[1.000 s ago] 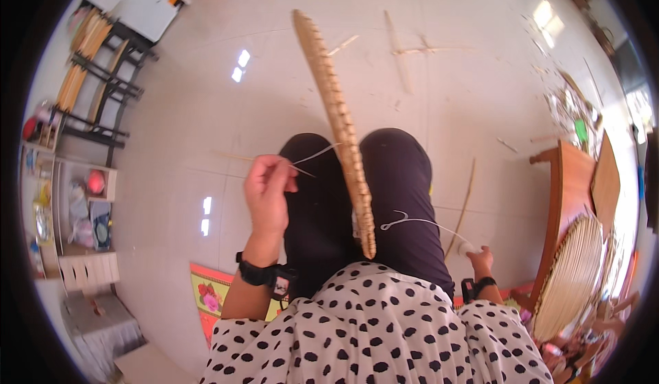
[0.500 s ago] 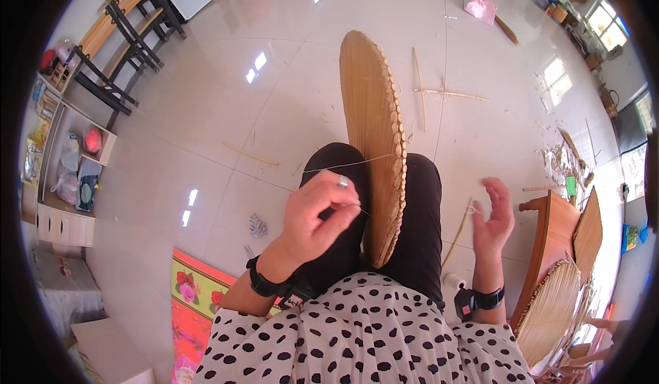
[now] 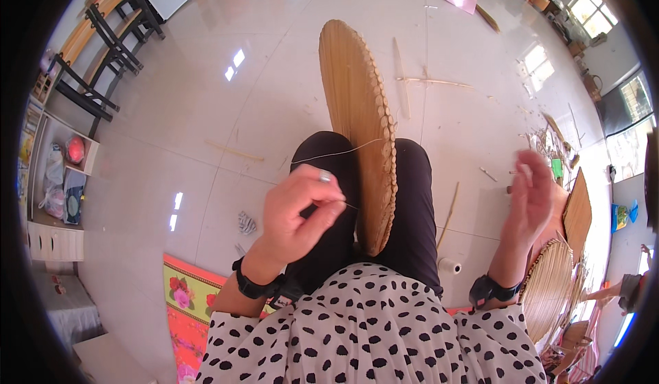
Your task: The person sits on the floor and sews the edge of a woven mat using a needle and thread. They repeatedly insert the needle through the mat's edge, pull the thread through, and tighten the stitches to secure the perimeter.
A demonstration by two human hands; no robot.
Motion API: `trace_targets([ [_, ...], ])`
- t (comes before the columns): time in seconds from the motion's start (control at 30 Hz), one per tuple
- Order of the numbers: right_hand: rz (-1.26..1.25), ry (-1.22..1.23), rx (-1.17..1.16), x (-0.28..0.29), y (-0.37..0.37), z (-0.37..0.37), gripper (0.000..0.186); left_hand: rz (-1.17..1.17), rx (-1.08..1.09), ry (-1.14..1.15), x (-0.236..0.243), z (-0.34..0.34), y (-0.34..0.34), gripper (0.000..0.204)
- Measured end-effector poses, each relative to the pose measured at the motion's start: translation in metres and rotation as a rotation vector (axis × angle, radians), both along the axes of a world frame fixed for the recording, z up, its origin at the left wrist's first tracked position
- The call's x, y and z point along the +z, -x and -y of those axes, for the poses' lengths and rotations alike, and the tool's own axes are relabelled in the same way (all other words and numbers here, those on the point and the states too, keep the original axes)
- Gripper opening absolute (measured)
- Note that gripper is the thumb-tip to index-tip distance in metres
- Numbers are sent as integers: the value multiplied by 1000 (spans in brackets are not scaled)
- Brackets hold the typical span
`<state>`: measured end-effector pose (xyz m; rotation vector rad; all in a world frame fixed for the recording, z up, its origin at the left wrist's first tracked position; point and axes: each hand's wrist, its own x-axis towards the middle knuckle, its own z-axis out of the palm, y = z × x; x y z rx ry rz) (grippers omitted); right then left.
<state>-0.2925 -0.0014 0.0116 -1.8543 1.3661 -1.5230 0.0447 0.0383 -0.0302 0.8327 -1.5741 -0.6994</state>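
A disc of pale stalks with a bumpy cut edge (image 3: 360, 116) stands on its rim, wedged between my dark-trousered knees. At its left face is my left hand (image 3: 298, 209), thumb and forefinger pinched on a thin thread, of which a short dark strand reaches toward the disc; whether a needle is there I cannot make out. A longer pale thread (image 3: 336, 154) runs from near the disc's edge leftward above that hand. Out to the right, apart from the disc, my right hand (image 3: 530, 195) is raised, its fingers smeared by motion.
A white thread spool (image 3: 449, 266) lies on the floor by my right knee. Another stalk disc (image 3: 552, 284) and a brown panel (image 3: 579, 209) lean at the right. Loose stalks (image 3: 432, 80) are scattered ahead. A floral mat (image 3: 180, 315) is at lower left, shelves (image 3: 58, 240) at far left.
My right hand has swung outward to the right and up, away from the disc. The view has shifted slightly, bringing the spool fully into sight. My left hand keeps its pinch beside the disc.
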Motion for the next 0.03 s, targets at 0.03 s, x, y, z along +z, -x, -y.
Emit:
trace_targets([
  [0.03, -87, -49, 201, -4, -1, -8, 43, 73, -23, 37, 5, 1, 5, 13],
])
